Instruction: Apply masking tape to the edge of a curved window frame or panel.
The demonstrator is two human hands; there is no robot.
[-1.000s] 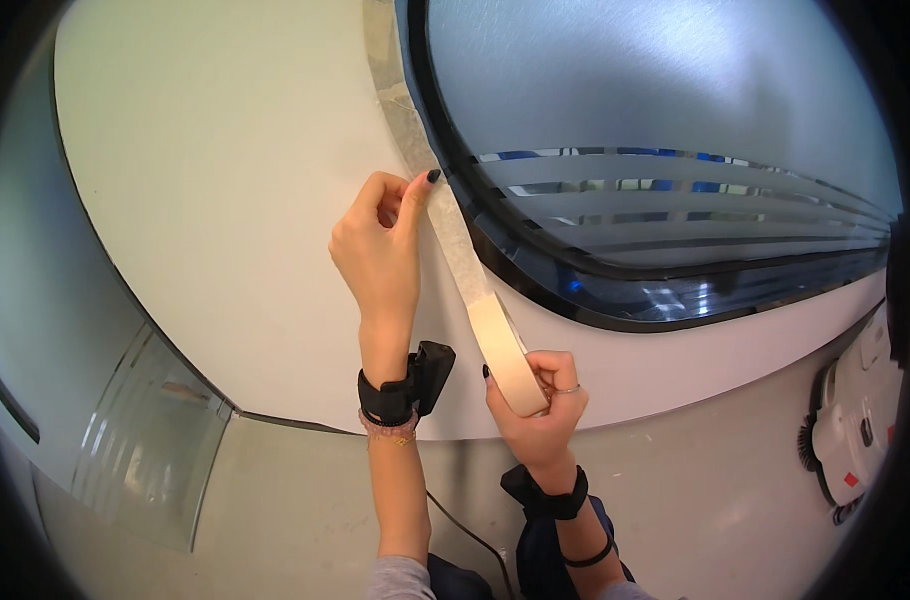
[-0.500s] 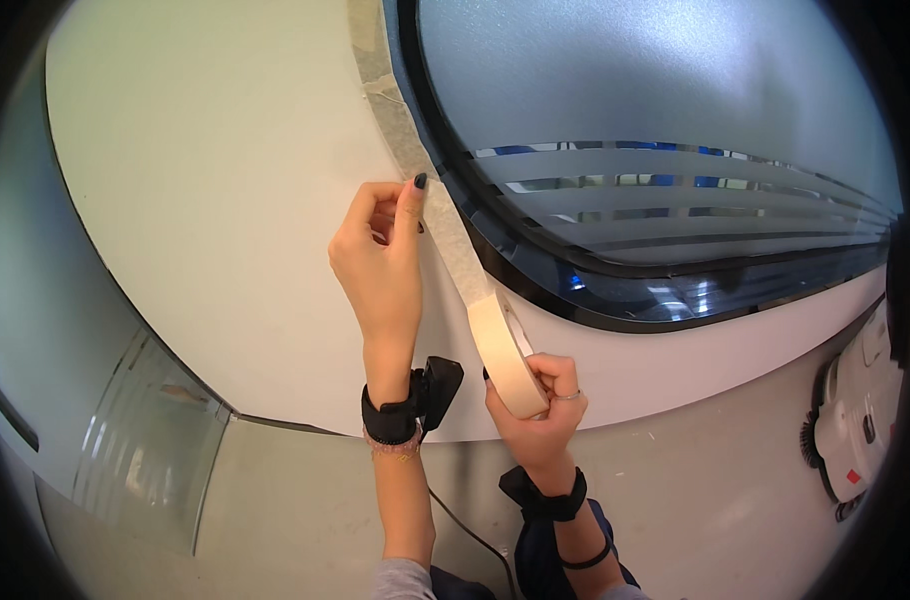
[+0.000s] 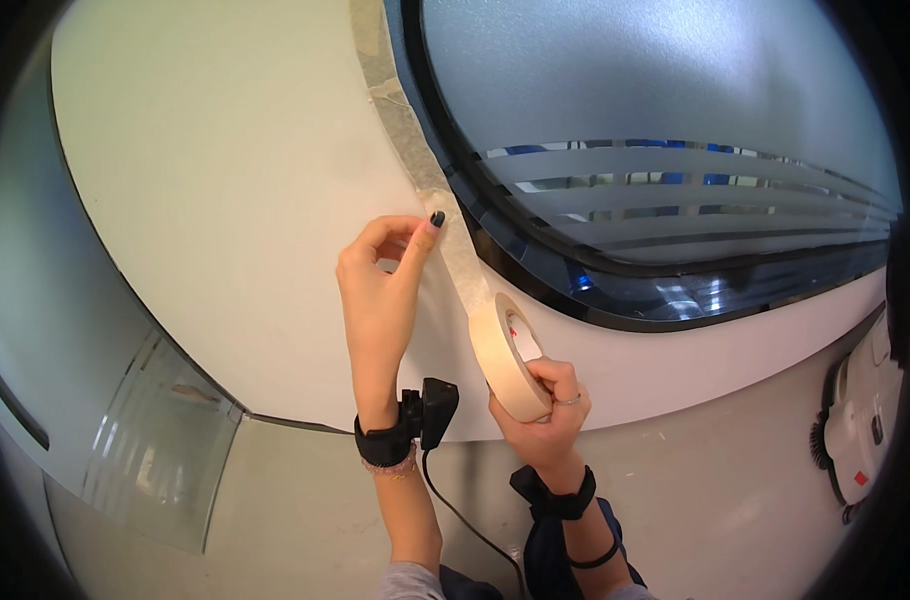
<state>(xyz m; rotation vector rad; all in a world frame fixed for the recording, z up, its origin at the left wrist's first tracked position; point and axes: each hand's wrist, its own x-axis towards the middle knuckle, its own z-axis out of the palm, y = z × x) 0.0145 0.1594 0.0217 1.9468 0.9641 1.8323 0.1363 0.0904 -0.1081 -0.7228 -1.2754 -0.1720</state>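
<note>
My right hand (image 3: 547,420) grips a roll of cream masking tape (image 3: 503,360), its fingers reaching into the core. From the roll a pulled-out tape strip (image 3: 459,245) runs up to tape stuck along the white panel (image 3: 225,200), beside the black frame (image 3: 535,275) of a frosted glass pane (image 3: 635,80). With thumb and forefinger together at the strip's left edge, my left hand (image 3: 380,280) pinches it just below a crease where pieces overlap. The forefinger's tip is partly hidden behind the thumb.
Both wrists wear black straps with small devices; a black cable (image 3: 470,510) hangs from the left one. A white wheeled machine with a brush (image 3: 860,430) stands on the floor at right. A glass panel (image 3: 165,450) is at lower left.
My left hand has slid down along the strip, away from the overlap. The tape roll has turned slightly in my right hand, showing more of its core.
</note>
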